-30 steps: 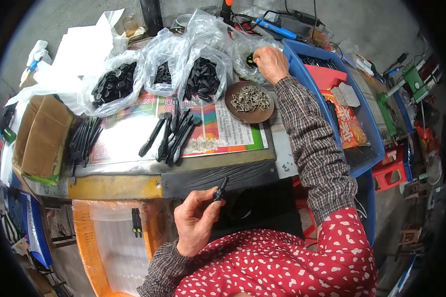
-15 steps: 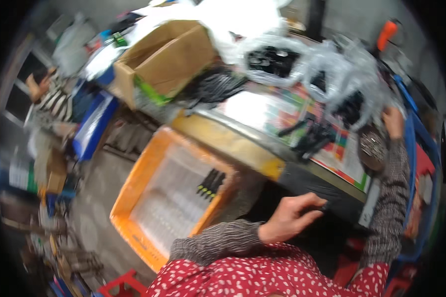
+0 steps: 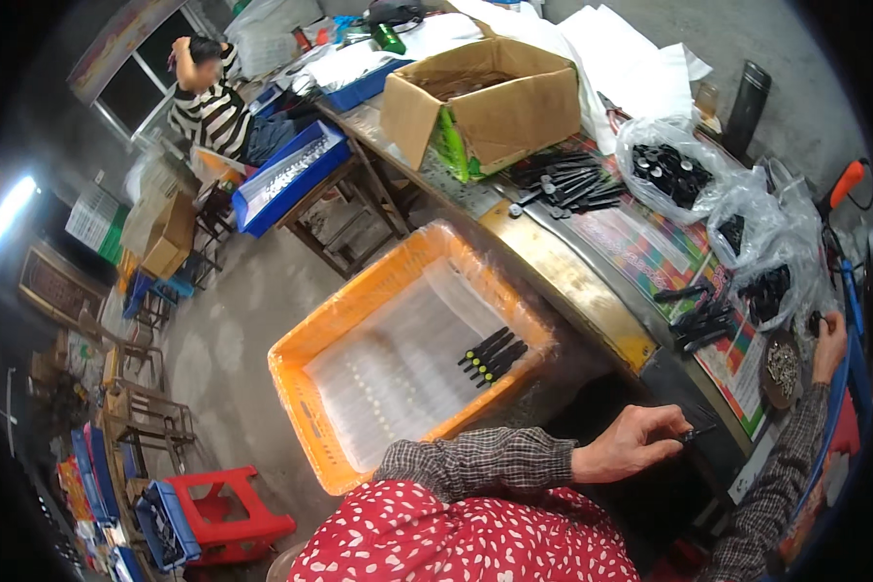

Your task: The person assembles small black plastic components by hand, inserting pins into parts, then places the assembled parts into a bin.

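Note:
My left hand [image 3: 632, 448] is closed in a pinch over the dark near edge of the table. A small dark thing [image 3: 689, 436] shows at its fingertips, too small to name. At the far right, my right hand [image 3: 828, 351] grips a small black part [image 3: 817, 321] between thumb and fingers. Beside that hand sits a brown dish [image 3: 780, 371] of small shiny metal pieces. Just beyond lies a clear plastic bag [image 3: 768, 291] holding black parts. Several black pieces [image 3: 703, 320] lie loose on the colourful printed sheet [image 3: 640, 242] between my hands and the carton.
An orange crate [image 3: 310, 427] with several black, yellow-tipped rods [image 3: 495, 356] stands left of the table. Farther back are an open carton [image 3: 519, 107], a pile of black rods [image 3: 572, 182] and another bag [image 3: 664, 175]. A red stool [image 3: 228, 514] and a seated person [image 3: 213, 107] are at left.
My view has swung, so the scene sits lower and farther right, and sharper. A small black part now shows in my right hand by the bags. My left hand keeps its pinch.

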Demonstrator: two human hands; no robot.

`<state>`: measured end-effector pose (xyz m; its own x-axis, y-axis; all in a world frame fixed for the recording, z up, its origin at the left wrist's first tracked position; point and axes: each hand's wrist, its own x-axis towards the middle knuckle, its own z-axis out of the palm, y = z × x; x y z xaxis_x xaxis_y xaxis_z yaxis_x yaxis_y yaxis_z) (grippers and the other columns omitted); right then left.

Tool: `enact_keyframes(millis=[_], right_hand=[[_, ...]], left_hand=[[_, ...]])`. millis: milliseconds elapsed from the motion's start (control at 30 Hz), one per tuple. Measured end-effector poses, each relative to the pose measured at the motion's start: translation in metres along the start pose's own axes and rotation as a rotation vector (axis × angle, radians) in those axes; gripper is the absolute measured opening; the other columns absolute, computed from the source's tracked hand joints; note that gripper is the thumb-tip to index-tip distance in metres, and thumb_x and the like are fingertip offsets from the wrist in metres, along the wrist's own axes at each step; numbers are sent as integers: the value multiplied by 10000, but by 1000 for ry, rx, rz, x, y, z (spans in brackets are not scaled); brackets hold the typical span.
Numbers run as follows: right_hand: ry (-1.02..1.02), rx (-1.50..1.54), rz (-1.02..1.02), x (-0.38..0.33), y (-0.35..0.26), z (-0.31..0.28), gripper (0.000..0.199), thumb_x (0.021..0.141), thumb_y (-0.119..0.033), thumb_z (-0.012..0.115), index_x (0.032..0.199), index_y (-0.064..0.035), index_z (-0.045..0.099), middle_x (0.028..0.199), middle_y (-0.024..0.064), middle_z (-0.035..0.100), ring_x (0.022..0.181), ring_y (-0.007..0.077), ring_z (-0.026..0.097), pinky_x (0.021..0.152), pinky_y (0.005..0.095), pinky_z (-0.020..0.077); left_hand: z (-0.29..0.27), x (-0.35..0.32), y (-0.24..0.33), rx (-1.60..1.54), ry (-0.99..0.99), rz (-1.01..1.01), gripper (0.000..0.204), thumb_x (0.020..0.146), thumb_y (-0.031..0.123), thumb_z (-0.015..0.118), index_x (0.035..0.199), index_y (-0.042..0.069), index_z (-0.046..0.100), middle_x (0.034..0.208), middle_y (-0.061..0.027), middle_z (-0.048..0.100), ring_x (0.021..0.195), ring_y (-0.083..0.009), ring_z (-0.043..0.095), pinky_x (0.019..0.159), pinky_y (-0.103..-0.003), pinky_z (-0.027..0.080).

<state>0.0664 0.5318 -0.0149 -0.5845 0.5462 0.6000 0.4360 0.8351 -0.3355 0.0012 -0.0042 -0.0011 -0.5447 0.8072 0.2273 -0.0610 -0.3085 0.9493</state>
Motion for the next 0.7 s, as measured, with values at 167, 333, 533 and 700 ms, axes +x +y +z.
enact_keyframes(millis=[167,333,533,700], right_hand=[[-1,248,25,-8,-30,-21,199,932,-120,559,1070,20,589,980,56,640,860,137,599,719,275,460],[-67,430,31,-48,-165,-51,151,936,-111,563,1036,2,573,890,-7,579,753,62,529,625,213,415],[-246,725,75,-116,-255,-101,62,929,-83,562,981,-49,557,783,-42,500,627,23,444,556,175,346],[-321,858,201,-171,-286,-123,76,897,-33,558,973,-33,559,773,-23,519,643,45,488,569,170,372]], left_hand=[[-4,-3,2,-195,-47,-150,159,890,105,605,1001,-6,582,770,-18,606,593,-43,503,508,-200,413],[-5,-7,0,-310,-24,-121,155,906,120,596,1014,12,571,767,-6,597,523,-18,450,442,-179,359],[3,-10,4,-396,-34,-135,151,911,98,589,1032,13,557,766,-8,593,514,-20,447,438,-177,357],[7,-13,8,-431,-52,-191,155,907,80,591,1048,21,562,777,-5,599,545,-17,458,461,-175,367]])
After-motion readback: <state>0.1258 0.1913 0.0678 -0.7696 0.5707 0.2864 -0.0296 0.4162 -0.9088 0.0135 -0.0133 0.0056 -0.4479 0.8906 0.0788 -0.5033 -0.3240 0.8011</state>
